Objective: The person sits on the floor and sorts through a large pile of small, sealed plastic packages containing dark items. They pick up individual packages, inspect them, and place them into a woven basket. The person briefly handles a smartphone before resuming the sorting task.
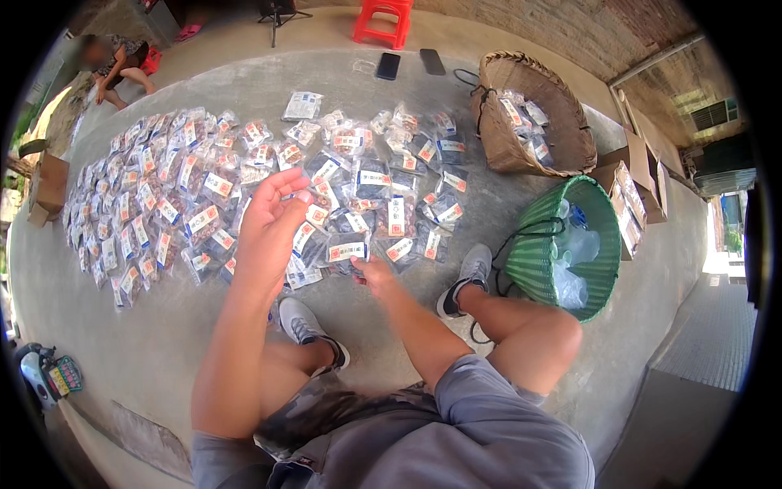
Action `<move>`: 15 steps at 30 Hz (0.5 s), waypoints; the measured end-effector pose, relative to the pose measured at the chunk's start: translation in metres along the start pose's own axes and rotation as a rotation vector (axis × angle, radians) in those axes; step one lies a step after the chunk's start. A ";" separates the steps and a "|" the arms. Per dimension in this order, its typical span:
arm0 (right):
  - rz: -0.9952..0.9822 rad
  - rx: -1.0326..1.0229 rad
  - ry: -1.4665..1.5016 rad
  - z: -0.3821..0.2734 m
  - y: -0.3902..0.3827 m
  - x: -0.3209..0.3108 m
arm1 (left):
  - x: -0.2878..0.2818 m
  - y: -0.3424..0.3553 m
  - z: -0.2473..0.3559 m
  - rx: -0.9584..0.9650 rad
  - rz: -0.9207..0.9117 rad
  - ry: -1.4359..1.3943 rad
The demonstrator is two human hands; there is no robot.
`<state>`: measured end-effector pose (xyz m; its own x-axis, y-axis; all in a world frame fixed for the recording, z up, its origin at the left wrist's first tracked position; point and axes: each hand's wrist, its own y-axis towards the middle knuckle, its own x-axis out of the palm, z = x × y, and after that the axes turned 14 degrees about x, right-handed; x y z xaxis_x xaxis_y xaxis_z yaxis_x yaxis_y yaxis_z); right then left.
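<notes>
Many small clear plastic packets (218,185) with white labels and red stamps cover the concrete floor in front of me. My right hand (375,274) pinches the near corner of one labelled plastic packet (348,249), at the near edge of the spread. My left hand (277,213) is raised over the packets, its fingers loosely bent and apart from the thumb, with nothing visible in it. Behind the left hand, part of the spread is hidden.
A woven basket (494,143) holding some packets lies tilted at the far right. Nearer stands a green basket (521,259) with plastic bags inside, beside cardboard boxes (631,204). Two phones (388,66) and a red stool (383,22) are beyond; a person (118,65) sits far left.
</notes>
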<state>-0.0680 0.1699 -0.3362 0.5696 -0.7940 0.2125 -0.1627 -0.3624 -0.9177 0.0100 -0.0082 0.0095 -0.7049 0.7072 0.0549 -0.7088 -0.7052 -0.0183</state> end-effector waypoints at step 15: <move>-0.580 -0.540 -0.156 -0.111 -0.182 0.018 | 0.006 0.000 -0.048 0.087 -0.346 0.250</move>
<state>-0.1180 0.1672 -0.1281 0.7824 -0.3438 0.5192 -0.1506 -0.9135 -0.3778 0.0048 -0.0016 -0.0380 -0.4186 0.8857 -0.2005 -0.9070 -0.4188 0.0435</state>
